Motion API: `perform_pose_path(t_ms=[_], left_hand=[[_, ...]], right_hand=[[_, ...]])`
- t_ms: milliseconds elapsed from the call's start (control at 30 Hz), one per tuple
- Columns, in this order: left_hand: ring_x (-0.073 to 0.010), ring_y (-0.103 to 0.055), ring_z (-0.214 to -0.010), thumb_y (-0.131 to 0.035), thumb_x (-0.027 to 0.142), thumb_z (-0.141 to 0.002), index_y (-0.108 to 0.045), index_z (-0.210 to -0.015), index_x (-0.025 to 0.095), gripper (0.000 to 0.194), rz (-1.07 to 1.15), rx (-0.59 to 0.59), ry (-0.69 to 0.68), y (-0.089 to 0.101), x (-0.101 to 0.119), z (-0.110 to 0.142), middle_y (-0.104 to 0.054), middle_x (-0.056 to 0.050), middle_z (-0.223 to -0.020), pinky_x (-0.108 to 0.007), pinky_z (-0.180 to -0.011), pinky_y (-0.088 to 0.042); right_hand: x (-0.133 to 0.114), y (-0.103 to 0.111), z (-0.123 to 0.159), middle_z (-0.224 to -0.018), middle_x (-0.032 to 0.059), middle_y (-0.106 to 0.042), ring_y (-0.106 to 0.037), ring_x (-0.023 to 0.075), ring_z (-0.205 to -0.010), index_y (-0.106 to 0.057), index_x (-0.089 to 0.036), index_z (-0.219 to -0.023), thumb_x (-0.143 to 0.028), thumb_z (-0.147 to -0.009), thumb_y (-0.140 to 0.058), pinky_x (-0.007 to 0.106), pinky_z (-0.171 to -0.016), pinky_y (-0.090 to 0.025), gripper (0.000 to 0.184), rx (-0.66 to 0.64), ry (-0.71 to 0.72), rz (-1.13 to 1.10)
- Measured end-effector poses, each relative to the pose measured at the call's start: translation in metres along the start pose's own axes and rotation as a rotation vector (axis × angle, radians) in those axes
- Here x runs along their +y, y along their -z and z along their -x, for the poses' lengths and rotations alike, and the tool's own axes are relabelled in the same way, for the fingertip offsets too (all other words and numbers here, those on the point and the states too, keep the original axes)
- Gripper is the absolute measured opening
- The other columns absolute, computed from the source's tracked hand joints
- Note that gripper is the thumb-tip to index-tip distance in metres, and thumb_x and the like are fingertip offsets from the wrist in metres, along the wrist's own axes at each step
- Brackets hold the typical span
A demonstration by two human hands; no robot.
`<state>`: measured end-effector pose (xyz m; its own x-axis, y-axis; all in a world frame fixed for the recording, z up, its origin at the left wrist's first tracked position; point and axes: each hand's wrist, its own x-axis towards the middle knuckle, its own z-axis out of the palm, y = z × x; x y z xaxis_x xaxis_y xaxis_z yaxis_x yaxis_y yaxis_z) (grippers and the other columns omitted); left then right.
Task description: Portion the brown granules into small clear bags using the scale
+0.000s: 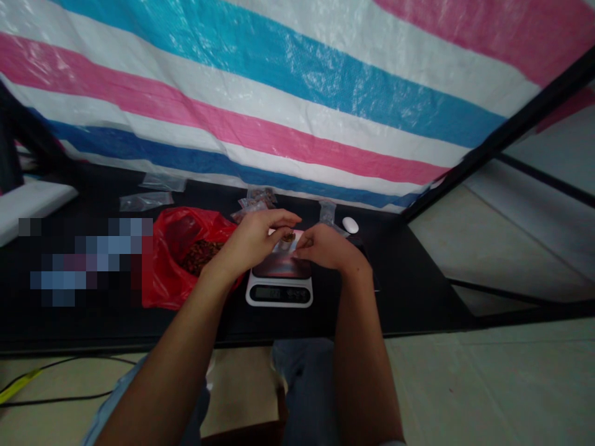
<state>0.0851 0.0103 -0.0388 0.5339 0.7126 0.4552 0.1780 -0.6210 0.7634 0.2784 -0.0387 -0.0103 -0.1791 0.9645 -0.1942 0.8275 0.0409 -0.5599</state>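
My left hand (pixel 258 238) hovers over a small white kitchen scale (pixel 279 286), its fingers pinched on a bit of dark brown stuff at the mouth of a small clear bag (pixel 287 243). My right hand (pixel 325 246) pinches the other side of that bag just above the scale's dark platform. To the left of the scale lies an open red plastic bag (pixel 171 248) with dark brown pieces (pixel 201 254) inside.
The scale sits on a black table (pixel 409 291) against a pink, white and blue striped tarp (pixel 279 99). Several small clear bags (pixel 146 199) lie at the back, with a white oval object (pixel 350 225). A blurred patch covers the table's left part.
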Motion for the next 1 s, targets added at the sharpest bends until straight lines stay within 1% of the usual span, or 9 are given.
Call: perform_pose_path(t_ms=[100,200,300,367,433,533,633,867,1000], left_hand=[[-0.0222,-0.077,-0.109,-0.065,0.014,-0.093,-0.079,-0.115,0.016,0.026,-0.012,-0.024,0.009,-0.002,-0.002,-0.001,-0.082,-0.010,-0.117,-0.037,-0.102,-0.060],[-0.0231,-0.076,-0.112,-0.066,0.014,-0.093,-0.079,-0.115,0.017,0.026,-0.038,-0.030,0.012,-0.002,-0.004,-0.001,-0.083,-0.009,-0.117,-0.039,-0.105,-0.059],[-0.0240,-0.075,-0.116,-0.068,0.017,-0.093,-0.079,-0.116,0.018,0.026,-0.045,-0.031,0.004,-0.002,-0.006,-0.001,-0.082,-0.010,-0.121,-0.041,-0.108,-0.058],[-0.0248,-0.073,-0.121,-0.069,0.018,-0.092,-0.080,-0.116,0.018,0.026,-0.040,-0.044,-0.020,-0.001,-0.006,0.000,-0.081,-0.010,-0.126,-0.041,-0.112,-0.055],[-0.0250,-0.072,-0.126,-0.066,0.019,-0.094,-0.080,-0.116,0.018,0.026,-0.022,-0.059,-0.043,-0.001,-0.006,0.000,-0.079,-0.011,-0.130,-0.041,-0.114,-0.053],[-0.0242,-0.072,-0.125,-0.056,0.016,-0.097,-0.080,-0.116,0.017,0.031,0.014,-0.057,-0.057,-0.003,-0.006,0.001,-0.079,-0.011,-0.129,-0.040,-0.112,-0.055],[-0.0238,-0.074,-0.120,-0.052,0.013,-0.096,-0.080,-0.113,0.017,0.033,0.038,-0.022,-0.053,-0.004,-0.008,0.001,-0.080,-0.011,-0.126,-0.040,-0.108,-0.058],[-0.0219,-0.077,-0.105,-0.062,0.014,-0.092,-0.080,-0.108,0.016,0.025,0.118,0.030,-0.006,-0.005,-0.010,0.000,-0.080,-0.012,-0.119,-0.036,-0.094,-0.063],[-0.0239,-0.074,-0.112,-0.066,0.012,-0.089,-0.082,-0.104,0.017,0.022,0.061,0.047,-0.050,-0.004,-0.011,-0.001,-0.079,-0.012,-0.120,-0.039,-0.099,-0.061]], right_hand=[[0.000,-0.003,-0.002,-0.059,0.0011,-0.071,-0.064,0.0152,-0.060,-0.073,-0.019,-0.058,-0.009,-0.080,-0.069,0.026,-0.058,-0.040,0.024,0.001,-0.022,-0.008],[0.001,-0.004,-0.003,-0.057,0.0006,-0.069,-0.062,0.0145,-0.058,-0.072,-0.019,-0.055,-0.007,-0.077,-0.067,0.026,-0.057,-0.039,0.025,0.008,-0.023,0.002],[0.001,-0.001,0.000,-0.055,-0.0003,-0.067,-0.060,0.0142,-0.057,-0.071,-0.019,-0.055,-0.006,-0.075,-0.065,0.025,-0.056,-0.039,0.025,0.005,-0.013,-0.005],[0.000,0.003,0.004,-0.058,-0.0005,-0.069,-0.063,0.0148,-0.060,-0.072,-0.018,-0.059,-0.007,-0.076,-0.064,0.025,-0.058,-0.042,0.023,0.041,0.006,-0.024],[-0.002,0.008,0.009,-0.065,0.0002,-0.073,-0.066,0.0157,-0.065,-0.075,-0.018,-0.066,-0.009,-0.079,-0.065,0.026,-0.061,-0.044,0.018,0.120,0.023,-0.055],[-0.008,0.011,0.013,-0.075,0.0020,-0.077,-0.069,0.0172,-0.070,-0.077,-0.017,-0.077,-0.013,-0.083,-0.067,0.027,-0.062,-0.045,0.013,0.231,0.038,-0.092],[-0.012,0.011,0.012,-0.078,0.0034,-0.078,-0.069,0.0178,-0.072,-0.076,-0.017,-0.080,-0.013,-0.085,-0.067,0.028,-0.064,-0.046,0.011,0.262,0.072,-0.109],[-0.015,0.006,0.004,-0.080,0.0042,-0.078,-0.070,0.0183,-0.076,-0.076,-0.017,-0.083,-0.011,-0.085,-0.068,0.029,-0.068,-0.047,0.011,0.275,0.098,-0.087],[-0.015,0.005,0.002,-0.080,0.0042,-0.077,-0.069,0.0171,-0.074,-0.076,-0.017,-0.082,-0.012,-0.086,-0.069,0.028,-0.067,-0.046,0.009,0.274,0.089,-0.100]])
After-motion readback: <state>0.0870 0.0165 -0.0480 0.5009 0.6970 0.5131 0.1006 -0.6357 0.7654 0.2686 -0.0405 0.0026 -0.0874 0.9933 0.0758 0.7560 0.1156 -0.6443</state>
